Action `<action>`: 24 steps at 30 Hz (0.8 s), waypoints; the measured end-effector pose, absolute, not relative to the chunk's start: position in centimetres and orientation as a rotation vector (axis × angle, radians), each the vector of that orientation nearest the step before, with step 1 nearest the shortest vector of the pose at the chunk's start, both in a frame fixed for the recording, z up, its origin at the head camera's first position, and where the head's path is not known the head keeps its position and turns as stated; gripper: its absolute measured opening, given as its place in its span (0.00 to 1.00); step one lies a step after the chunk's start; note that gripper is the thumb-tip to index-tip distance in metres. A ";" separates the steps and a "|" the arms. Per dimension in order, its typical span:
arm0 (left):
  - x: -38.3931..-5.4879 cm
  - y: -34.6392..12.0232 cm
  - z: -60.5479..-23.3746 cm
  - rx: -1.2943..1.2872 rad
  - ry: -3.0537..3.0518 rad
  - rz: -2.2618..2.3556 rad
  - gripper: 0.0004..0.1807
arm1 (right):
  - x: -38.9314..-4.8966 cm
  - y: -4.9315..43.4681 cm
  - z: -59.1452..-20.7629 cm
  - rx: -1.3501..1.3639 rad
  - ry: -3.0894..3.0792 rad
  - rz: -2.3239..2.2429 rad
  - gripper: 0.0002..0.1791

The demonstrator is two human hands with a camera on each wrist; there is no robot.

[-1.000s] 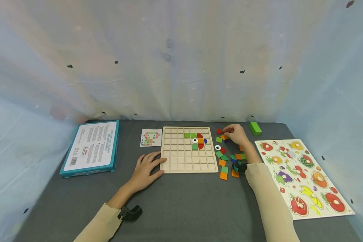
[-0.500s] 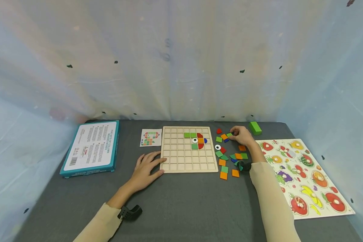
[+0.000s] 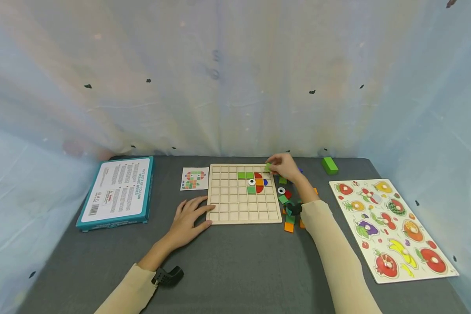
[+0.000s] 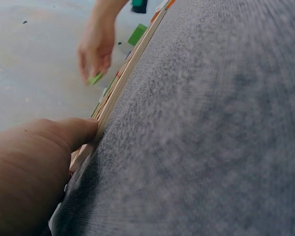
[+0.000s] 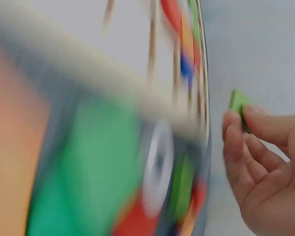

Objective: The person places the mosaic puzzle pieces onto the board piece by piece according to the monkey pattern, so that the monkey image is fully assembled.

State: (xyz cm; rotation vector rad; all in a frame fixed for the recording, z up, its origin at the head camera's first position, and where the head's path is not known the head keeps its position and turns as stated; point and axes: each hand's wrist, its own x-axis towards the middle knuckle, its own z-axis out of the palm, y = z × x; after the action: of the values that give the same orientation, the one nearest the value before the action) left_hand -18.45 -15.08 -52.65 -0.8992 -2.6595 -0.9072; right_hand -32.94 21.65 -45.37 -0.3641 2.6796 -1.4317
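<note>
My right hand point(image 3: 284, 166) pinches a light green tile point(image 5: 238, 104) between thumb and fingertips. It holds the tile above the far right corner of the wooden grid board point(image 3: 231, 201). My left hand point(image 3: 188, 221) lies spread at the board's near left edge, its fingertips and thumb point(image 4: 81, 130) touching the frame. On the board, green tiles point(image 3: 246, 175), an eye tile point(image 3: 251, 182), an orange square point(image 3: 259, 182), red rounded pieces point(image 3: 259, 189) and a blue piece point(image 3: 265, 182) sit in the cells. A picture card point(image 3: 194, 179) lies left of the board.
Loose coloured tiles point(image 3: 289, 227) lie right of the board, partly hidden under my right forearm. A green block point(image 3: 329, 165) stands behind them. Farther right is a fruit puzzle board point(image 3: 394, 231); a teal box point(image 3: 117, 192) lies at the left.
My right hand has gone from over the loose tiles to the left with the light green tile, up to the board's far right corner. The left hand stays in place.
</note>
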 end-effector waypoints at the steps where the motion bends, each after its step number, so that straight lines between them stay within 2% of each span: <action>1: -18.5 -15.1 -52.7 -0.900 -2.656 -0.906 0.27 | -33.2 20.3 -45.2 -0.427 2.663 -1.391 0.14; 5: -18.5 -15.0 -52.7 -0.905 -2.652 -0.898 0.27 | -33.9 15.6 -45.0 -0.603 2.622 -1.257 0.13; 10: -18.7 -14.8 -52.6 -0.904 -2.678 -0.889 0.27 | -34.2 12.0 -45.4 -0.601 2.653 -1.155 0.10; 15: -18.6 -14.7 -52.7 -0.896 -2.684 -0.891 0.27 | -34.0 10.5 -45.8 -0.604 2.743 -1.028 0.07; 24: -18.6 -15.1 -52.9 -0.888 -2.672 -0.879 0.27 | -33.5 9.6 -46.2 -0.614 2.899 -0.797 0.09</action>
State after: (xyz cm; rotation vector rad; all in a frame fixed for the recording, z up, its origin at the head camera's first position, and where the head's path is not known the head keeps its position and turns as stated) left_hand -18.55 -15.10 -52.93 -0.8879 -2.6724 -0.8793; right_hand -33.47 9.59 -46.16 -0.6143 2.8990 -0.7975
